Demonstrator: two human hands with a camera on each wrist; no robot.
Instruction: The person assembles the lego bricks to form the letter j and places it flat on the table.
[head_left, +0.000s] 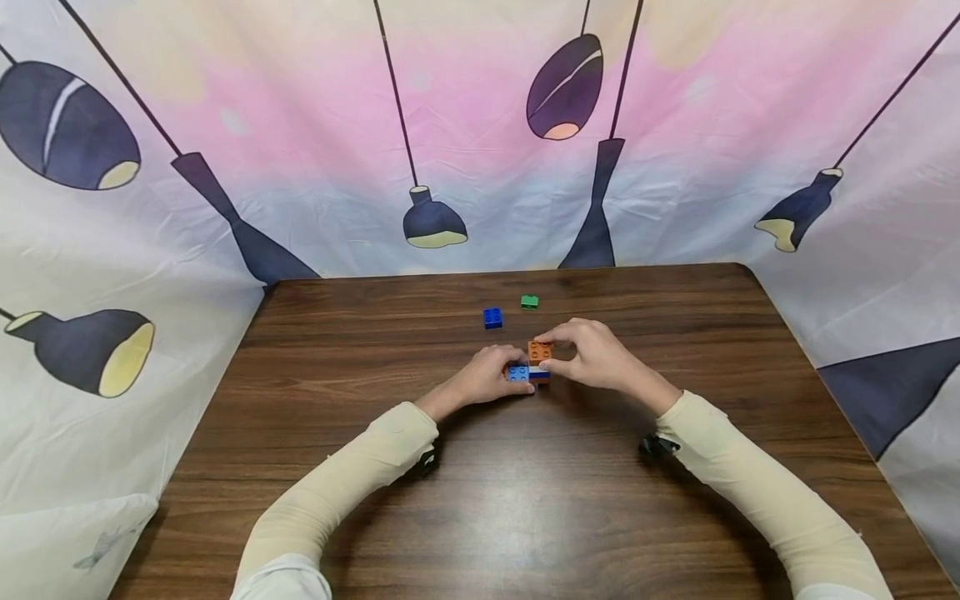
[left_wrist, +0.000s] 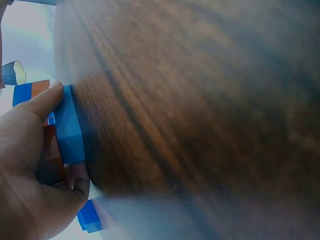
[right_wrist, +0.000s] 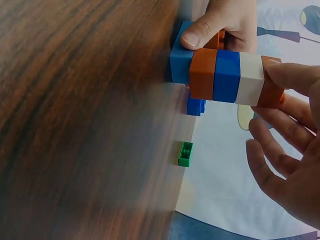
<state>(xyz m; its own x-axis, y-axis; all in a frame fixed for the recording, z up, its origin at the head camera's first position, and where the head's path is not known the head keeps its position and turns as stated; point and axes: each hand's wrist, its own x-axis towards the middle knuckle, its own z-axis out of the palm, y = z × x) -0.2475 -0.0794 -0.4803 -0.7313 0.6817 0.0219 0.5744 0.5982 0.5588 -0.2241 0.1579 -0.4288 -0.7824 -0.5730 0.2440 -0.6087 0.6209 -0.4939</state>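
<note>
A small build of toy building bricks stands on the table between the two hands. Its base is a light blue brick (right_wrist: 180,62); a column of an orange brick (right_wrist: 202,75), a dark blue brick (right_wrist: 226,76), a white brick (right_wrist: 250,77) and a top orange brick (head_left: 539,351) rises at one end. My left hand (head_left: 487,375) grips the base between thumb and fingers. Another orange brick (left_wrist: 51,167) sits on the base by the left palm. With thumb and fingers, my right hand (head_left: 592,354) pinches the top orange brick; its other fingers are apart from the column.
Behind the build, a loose blue brick (head_left: 492,317) and a small green brick (head_left: 529,302) lie on the dark wooden table (head_left: 495,500). A printed cloth (head_left: 322,167) with lamp pictures hangs along the table's far edge and sides.
</note>
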